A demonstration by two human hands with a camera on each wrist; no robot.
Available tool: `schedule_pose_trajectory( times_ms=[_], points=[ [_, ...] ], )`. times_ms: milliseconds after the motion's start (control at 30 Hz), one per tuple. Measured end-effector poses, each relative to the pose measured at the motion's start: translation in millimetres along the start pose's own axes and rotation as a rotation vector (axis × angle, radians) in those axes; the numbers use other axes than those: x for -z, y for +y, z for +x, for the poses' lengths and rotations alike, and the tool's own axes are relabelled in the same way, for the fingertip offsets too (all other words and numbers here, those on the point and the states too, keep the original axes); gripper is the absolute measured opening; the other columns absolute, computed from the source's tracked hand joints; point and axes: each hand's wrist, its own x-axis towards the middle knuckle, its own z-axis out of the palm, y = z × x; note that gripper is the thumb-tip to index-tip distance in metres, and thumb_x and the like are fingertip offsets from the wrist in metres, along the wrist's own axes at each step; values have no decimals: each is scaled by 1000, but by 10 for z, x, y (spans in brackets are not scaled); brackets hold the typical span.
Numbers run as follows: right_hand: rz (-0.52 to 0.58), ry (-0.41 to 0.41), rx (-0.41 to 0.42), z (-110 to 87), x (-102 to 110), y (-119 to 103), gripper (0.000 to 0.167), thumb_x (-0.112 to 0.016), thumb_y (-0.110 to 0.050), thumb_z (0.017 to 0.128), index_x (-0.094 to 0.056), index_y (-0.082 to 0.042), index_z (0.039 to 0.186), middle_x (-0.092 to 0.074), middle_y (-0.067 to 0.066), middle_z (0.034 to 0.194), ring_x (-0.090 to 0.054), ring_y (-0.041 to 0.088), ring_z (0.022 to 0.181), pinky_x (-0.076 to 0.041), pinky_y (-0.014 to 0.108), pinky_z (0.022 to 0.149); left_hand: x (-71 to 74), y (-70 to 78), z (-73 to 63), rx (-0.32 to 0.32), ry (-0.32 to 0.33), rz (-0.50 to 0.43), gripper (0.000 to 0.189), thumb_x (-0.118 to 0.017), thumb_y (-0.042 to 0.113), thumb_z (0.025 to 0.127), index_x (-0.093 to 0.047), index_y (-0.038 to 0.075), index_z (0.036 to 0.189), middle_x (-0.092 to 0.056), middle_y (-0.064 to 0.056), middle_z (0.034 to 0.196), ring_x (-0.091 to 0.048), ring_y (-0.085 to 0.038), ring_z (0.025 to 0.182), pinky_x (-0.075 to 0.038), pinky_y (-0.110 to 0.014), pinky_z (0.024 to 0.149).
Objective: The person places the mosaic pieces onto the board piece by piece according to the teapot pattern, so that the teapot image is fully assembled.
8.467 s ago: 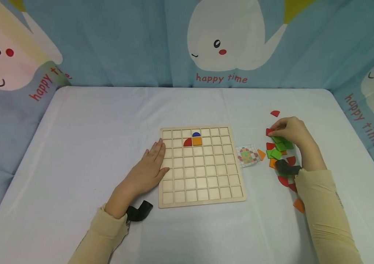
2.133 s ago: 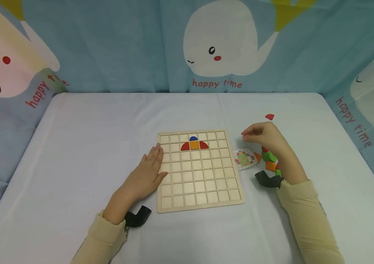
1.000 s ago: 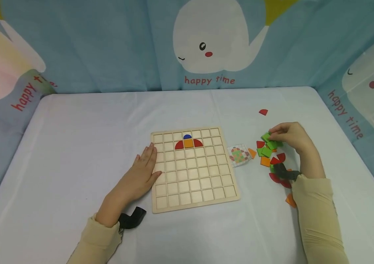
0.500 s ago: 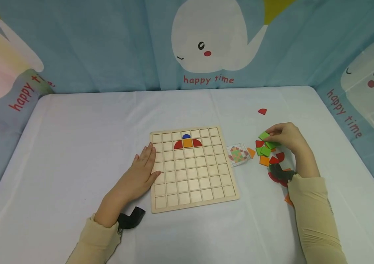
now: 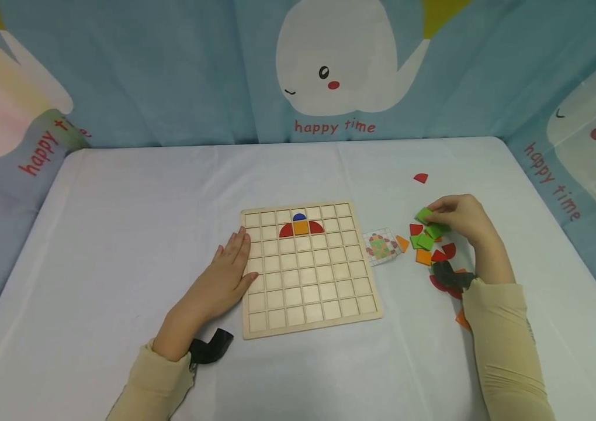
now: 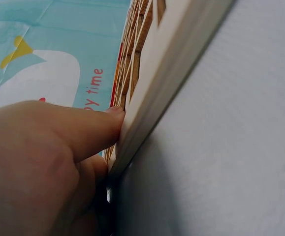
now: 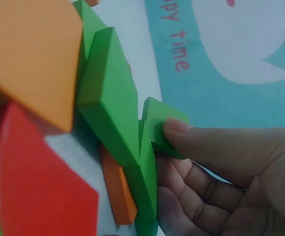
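My left hand (image 5: 219, 283) lies with straight fingers along the left edge of a wooden grid board (image 5: 305, 276). In the left wrist view its thumb touches the board's rim (image 6: 154, 86). On the board, a blue half-round piece (image 5: 300, 217) sits above an orange square (image 5: 301, 227), with a red quarter-round piece (image 5: 286, 230) on the left and another red quarter-round piece (image 5: 316, 227) on the right. Over the loose pile, my right hand (image 5: 461, 217) pinches a green square tile (image 7: 157, 123) between thumb and fingers. Other green tiles (image 7: 110, 93) lie close beside it.
A small pattern card (image 5: 381, 246) lies right of the board, an orange piece (image 5: 402, 243) at its edge. Loose red, green and orange pieces continue under my right wrist. One red piece (image 5: 421, 178) lies apart, farther back. A curtain (image 5: 182, 76) hangs behind the table.
A red quarter-round piece now sits right of the orange square on the board. My right hand has gone back to the pile and taken hold of a green tile. My left hand stays put.
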Motion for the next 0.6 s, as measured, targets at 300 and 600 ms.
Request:
schedule_pose_trajectory(
  times_ms=[300, 600],
  points=[
    [60, 35, 24, -5, 10, -5, 38, -66, -26, 89, -63, 5, 112, -67, 14, 99, -51, 23, 88, -42, 32, 71, 12, 18, -5, 14, -9, 6, 70, -48, 23, 99, -10, -11, 146, -4, -22, 155, -5, -36, 142, -12, -55, 111],
    [85, 24, 49, -37, 19, -67, 41, -66, -28, 89, -62, 5, 112, -67, 0, 90, -51, 19, 85, -44, 28, 71, 1, 0, -9, 14, -10, 16, 70, -48, 24, 99, -10, -10, 147, -3, -21, 156, -4, -35, 142, -12, -54, 112]
  ],
)
